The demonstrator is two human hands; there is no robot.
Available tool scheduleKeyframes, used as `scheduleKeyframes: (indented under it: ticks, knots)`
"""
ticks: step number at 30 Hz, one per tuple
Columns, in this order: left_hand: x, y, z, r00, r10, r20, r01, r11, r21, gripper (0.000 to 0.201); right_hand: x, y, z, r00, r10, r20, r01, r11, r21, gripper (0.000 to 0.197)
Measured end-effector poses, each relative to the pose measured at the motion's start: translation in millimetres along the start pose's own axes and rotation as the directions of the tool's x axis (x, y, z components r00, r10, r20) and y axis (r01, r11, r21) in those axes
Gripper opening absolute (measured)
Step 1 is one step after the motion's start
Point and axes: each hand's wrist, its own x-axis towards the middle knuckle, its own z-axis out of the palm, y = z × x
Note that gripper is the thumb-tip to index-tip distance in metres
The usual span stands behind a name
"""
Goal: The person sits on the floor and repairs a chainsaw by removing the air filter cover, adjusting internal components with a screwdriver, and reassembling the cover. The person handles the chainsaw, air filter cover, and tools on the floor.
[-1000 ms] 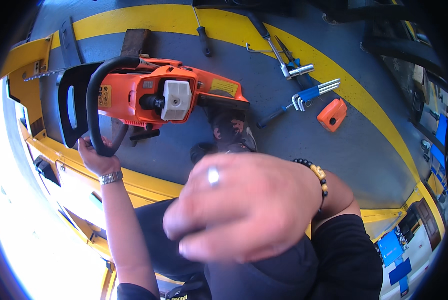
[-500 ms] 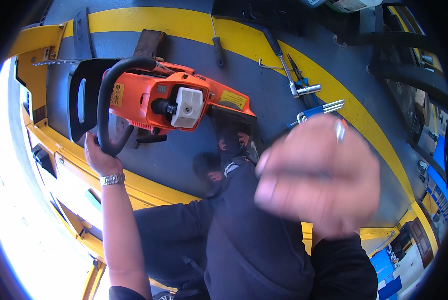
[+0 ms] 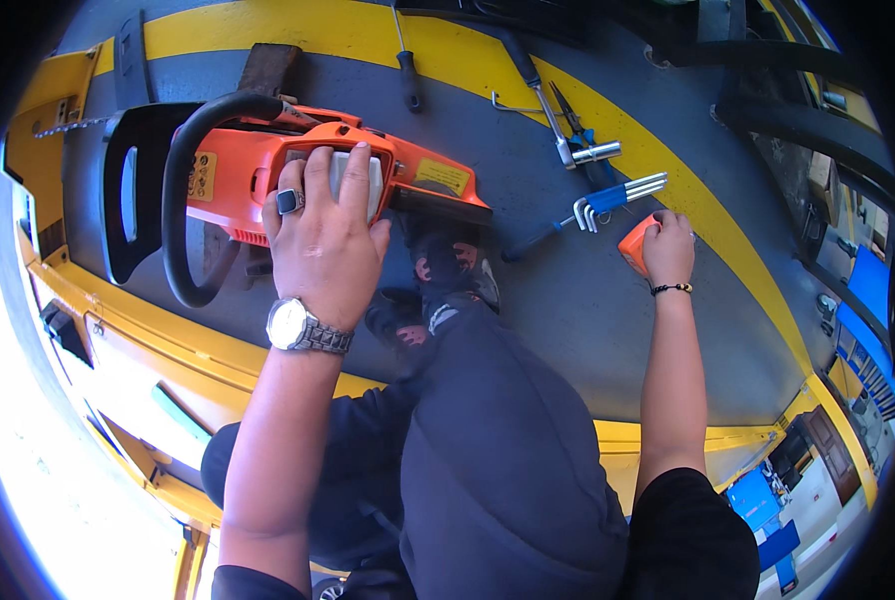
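On the grey work surface lies an orange chainsaw (image 3: 230, 176) with a black front handle (image 3: 175, 200) and a black hand guard (image 3: 128, 195). My left hand (image 3: 325, 245) lies over its white air filter (image 3: 376, 187), fingers stretched out and apart across the filter and the thumb to the side. Well to the right, my right hand (image 3: 672, 248) is closed on a small orange cover (image 3: 636, 246), seen only in part, low over or on the surface.
Between my hands and beyond lie a blue-held hex key set (image 3: 623, 198), a ratchet with socket (image 3: 558, 125), pliers (image 3: 573, 115) and screwdrivers (image 3: 409, 80). A wooden block (image 3: 268, 72) sits behind the saw. Black metal bars (image 3: 798, 130) stand at the right.
My left hand has left the front handle and now lies over the air filter. My right hand has moved away to the surface, right of the hex keys, with the orange cover.
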Motion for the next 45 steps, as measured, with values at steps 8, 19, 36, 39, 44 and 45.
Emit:
scheduleKeyframes:
  ticks: [8, 19, 36, 39, 44, 45]
  knots:
    - [2.5, 8.0, 11.0, 1.0, 0.024, 0.012, -0.025, 0.998, 0.064, 0.059, 3.2, 24.4, 22.5, 0.997, -0.079, 0.011, 0.078, 0.995, 0.068, 0.025]
    - [21.5, -13.7, -13.2, 0.947, 0.213, 0.241, -0.26, 0.948, 0.185, 0.076, -3.4, 16.6, 38.6, 0.982, -0.135, -0.135, 0.162, 0.964, 0.213, 0.018]
    - [27.2, -27.5, -25.1, 0.912, 0.349, 0.216, -0.377, 0.92, 0.107, 0.069, 30.3, -50.7, 1.9, 0.889, -0.211, -0.407, 0.371, 0.853, 0.367, 0.015]
    - [20.6, -32.6, -19.5, 0.933, 0.31, 0.182, -0.33, 0.939, 0.092, 0.076, 37.9, -64.9, 1.2, 0.858, -0.246, -0.45, 0.43, 0.824, 0.369, 0.015]
    - [-3.2, -46.5, -14.0, 0.954, 0.289, 0.075, -0.291, 0.956, 0.023, 0.064, 56.7, -86.2, -5.3, 0.8, -0.335, -0.498, 0.53, 0.783, 0.325, 0.014]
    - [-8.8, -49.5, -11.4, 0.953, 0.3, 0.042, -0.301, 0.953, 0.035, 0.06, 62.3, -87.7, -8.1, 0.793, -0.343, -0.503, 0.537, 0.783, 0.313, 0.014]
